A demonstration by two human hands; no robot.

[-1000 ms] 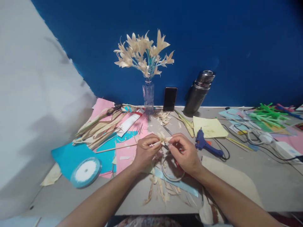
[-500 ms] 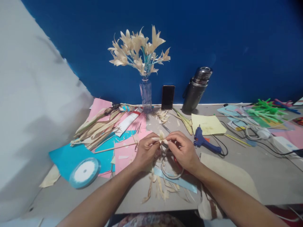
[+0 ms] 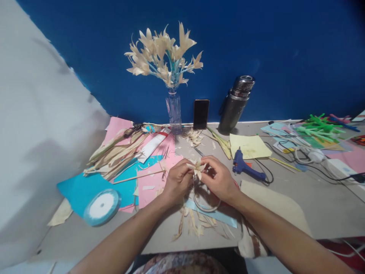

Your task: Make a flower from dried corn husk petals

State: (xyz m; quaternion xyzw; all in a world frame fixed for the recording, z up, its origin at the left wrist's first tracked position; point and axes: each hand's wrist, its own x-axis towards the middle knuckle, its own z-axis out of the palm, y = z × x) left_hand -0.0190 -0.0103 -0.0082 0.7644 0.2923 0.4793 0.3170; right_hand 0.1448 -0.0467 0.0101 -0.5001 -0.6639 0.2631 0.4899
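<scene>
Two bare hands are over the middle of the table (image 3: 285,182), and both have their fingertips closed on one small pale flower (image 3: 197,168). The left hand (image 3: 178,182) pinches it from one side, the right hand (image 3: 221,178) from the other, petals spread between them. Can't really make out which fingertip is on which petal, and the underside of the bloom is hidden — no way to tell if there's a stem down there.

Below the hands a pale ring-shaped thing (image 3: 207,210) shows only in part, with something red peeking out by the right hand that I can't identify. Dry scraps (image 3: 192,222) lie around a light blue strip (image 3: 225,219), partly covered too.

Just beyond the right hand sits the blue glue gun (image 3: 246,170), near the yellow paper (image 3: 251,146); an orange bit beside it is mostly blocked. Over on the left, the ribbon spool (image 3: 102,207) rests on blue paper (image 3: 76,190), and the husk bundle (image 3: 114,154) covers part of the pink paper.

At the back stand the clear bottle (image 3: 173,110) full of pale flowers (image 3: 162,53), a dark-screened phone (image 3: 201,114) and a tilted flask (image 3: 235,106). The power strip (image 3: 346,171) is half buried in cables — hard to trace any of them.
</scene>
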